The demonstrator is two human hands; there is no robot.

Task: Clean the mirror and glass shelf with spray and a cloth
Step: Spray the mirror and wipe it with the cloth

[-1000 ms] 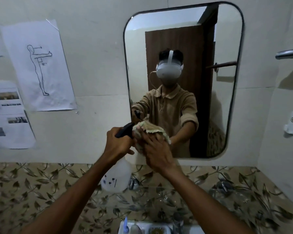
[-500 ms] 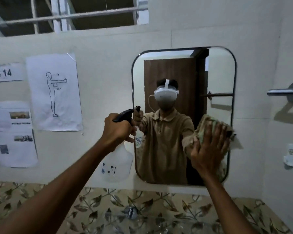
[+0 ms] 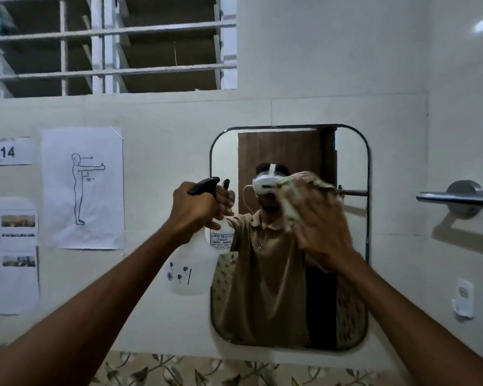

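A rounded dark-framed mirror [image 3: 352, 288] hangs on the pale wall ahead. My left hand [image 3: 191, 208] grips the black trigger head of a translucent white spray bottle [image 3: 191, 270], held up just left of the mirror's edge. My right hand [image 3: 318, 224] presses a greenish patterned cloth [image 3: 292, 195] flat against the upper middle of the glass; hand and cloth are motion-blurred. The mirror reflects a person with a white headset and a brown door. The glass shelf is out of view.
A chrome towel bar [image 3: 457, 200] juts from the wall right of the mirror, with a small white wall hook [image 3: 464, 300] below it. Paper sheets [image 3: 81, 188] are taped to the wall at left. A barred window [image 3: 109, 45] sits above. Leaf-patterned tiles [image 3: 179, 371] run along the bottom.
My right hand swept the cloth from the bottle's nozzle to the mirror's right edge, then up and left to its upper middle. The view tilted upward; the shelf and sink left the frame.
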